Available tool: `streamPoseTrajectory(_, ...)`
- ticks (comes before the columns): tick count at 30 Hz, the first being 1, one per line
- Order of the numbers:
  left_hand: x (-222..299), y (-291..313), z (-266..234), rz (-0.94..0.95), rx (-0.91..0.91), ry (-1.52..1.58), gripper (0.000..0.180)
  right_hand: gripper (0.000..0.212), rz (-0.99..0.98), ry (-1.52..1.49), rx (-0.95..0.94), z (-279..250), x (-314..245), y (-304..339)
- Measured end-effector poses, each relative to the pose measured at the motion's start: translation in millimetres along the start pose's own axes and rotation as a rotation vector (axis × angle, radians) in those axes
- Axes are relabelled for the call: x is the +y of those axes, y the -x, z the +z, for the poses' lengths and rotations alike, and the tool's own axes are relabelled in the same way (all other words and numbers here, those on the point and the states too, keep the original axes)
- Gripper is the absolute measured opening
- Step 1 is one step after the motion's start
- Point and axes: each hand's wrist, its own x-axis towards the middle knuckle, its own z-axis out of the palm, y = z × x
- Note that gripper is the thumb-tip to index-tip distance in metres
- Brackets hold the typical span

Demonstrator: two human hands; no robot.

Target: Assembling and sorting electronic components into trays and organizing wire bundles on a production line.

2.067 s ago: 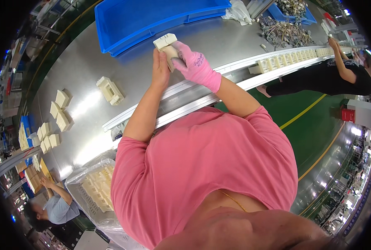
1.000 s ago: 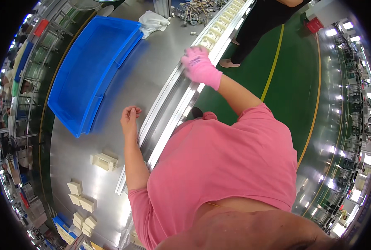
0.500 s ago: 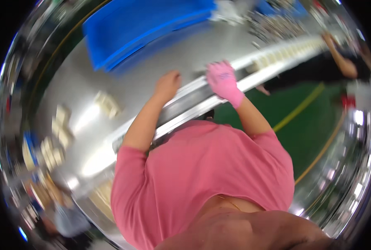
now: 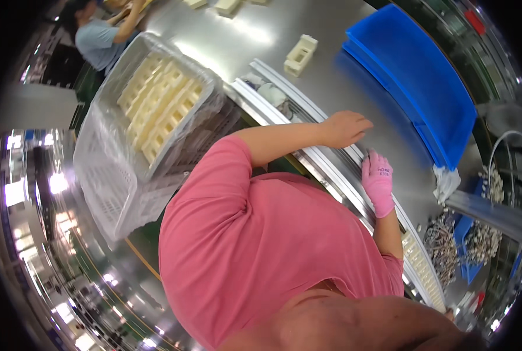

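Observation:
My left hand (image 4: 344,127), bare, is over the far side of a metal channel (image 4: 325,162) along the table edge. Its fingers are loosely spread, with nothing visible in them. Close by to the right, my right hand (image 4: 379,178) in a pink glove lies at the channel's far rail, fingers extended and nothing seen in its grasp. What lies directly under both palms is hidden. A cream plastic block with openings (image 4: 300,55) sits on the steel table (image 4: 325,88) beyond my left hand. Further along the channel, past my right forearm, runs a row of cream pieces (image 4: 419,263).
At the left stands a plastic-lined white crate (image 4: 111,193) of cream blocks (image 4: 161,105). A long blue bin (image 4: 413,82) occupies the table's far right. Piled small metal parts (image 4: 441,243) lie near a blue tray (image 4: 466,251). Another person (image 4: 100,41) works at the upper left.
My view has swung left, bringing the lined crate and another person into sight. The blue bin now appears at the right. My hands are slightly closer together, still by the channel.

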Motion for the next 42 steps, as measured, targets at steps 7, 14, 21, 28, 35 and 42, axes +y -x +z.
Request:
streamPoseTrajectory(7,-23.6,88.7,-112.6,-0.59,0.439,0.058,0.029,0.032,-0.278,-0.154,0.163,-19.8,-39.9,-34.6)
streamPoseTrajectory(14,-88.3,257.5,-253.1,-0.886,0.785,-0.234,0.035,0.029,-0.593,-0.349,0.106,-9.7,-147.9,-96.6)
streamPoseTrajectory(21,-95.4,423.3,-333.3,-1.337,1.246,0.336,0.036,0.027,-1.041,-0.381,0.012,39.3,-286.4,-173.1)
streamPoseTrajectory(28,-46.0,411.2,-341.4,-1.384,1.574,0.841,0.034,0.039,-1.035,-0.296,-0.113,85.9,-435.6,-259.9)
streamPoseTrajectory(35,-54.2,412.5,-339.1,-1.491,1.593,1.072,0.04,0.051,-1.033,0.075,-0.075,154.4,-508.3,-333.1)
streamPoseTrajectory(42,-80.3,425.7,-336.3,-1.713,1.354,0.956,0.04,0.053,-0.903,-0.015,-0.613,155.6,-513.6,-365.7)
